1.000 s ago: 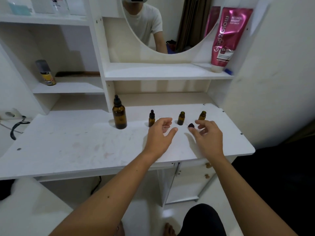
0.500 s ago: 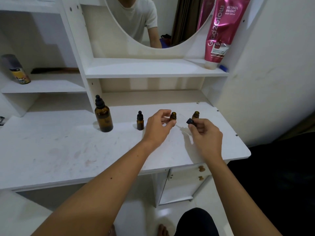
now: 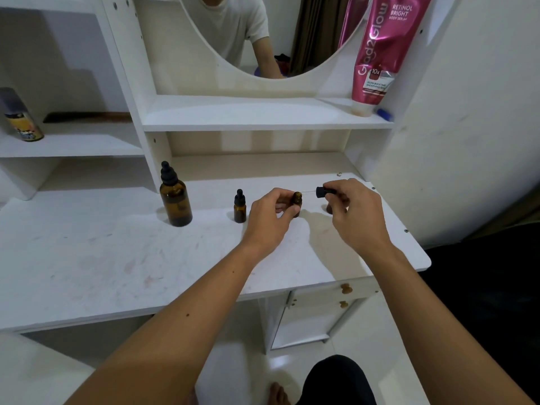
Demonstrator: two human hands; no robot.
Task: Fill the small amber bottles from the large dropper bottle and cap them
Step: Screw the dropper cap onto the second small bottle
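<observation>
The large amber dropper bottle [image 3: 175, 198] stands capped on the white table [image 3: 117, 258], left of the hands. A small capped amber bottle [image 3: 240, 206] stands to its right. My left hand [image 3: 273, 219] grips an uncapped small amber bottle [image 3: 297, 200] that stands on the table. My right hand [image 3: 355, 213] holds a black dropper cap [image 3: 323, 191] sideways, its thin glass pipette pointing left toward that bottle's mouth. A third small bottle [image 3: 329, 209] is mostly hidden behind my right hand.
A pink tube of body serum [image 3: 380, 54] stands on the shelf [image 3: 248, 115] above the table, next to a mirror [image 3: 263, 33]. A spray can [image 3: 20, 116] sits on the left shelf. A wall is close on the right. Drawers with knobs [image 3: 345, 288] sit below.
My right hand picked the dropper cap off the table and lifted it beside the middle small bottle. My left hand closed around that bottle. The view shifted rightward and closer.
</observation>
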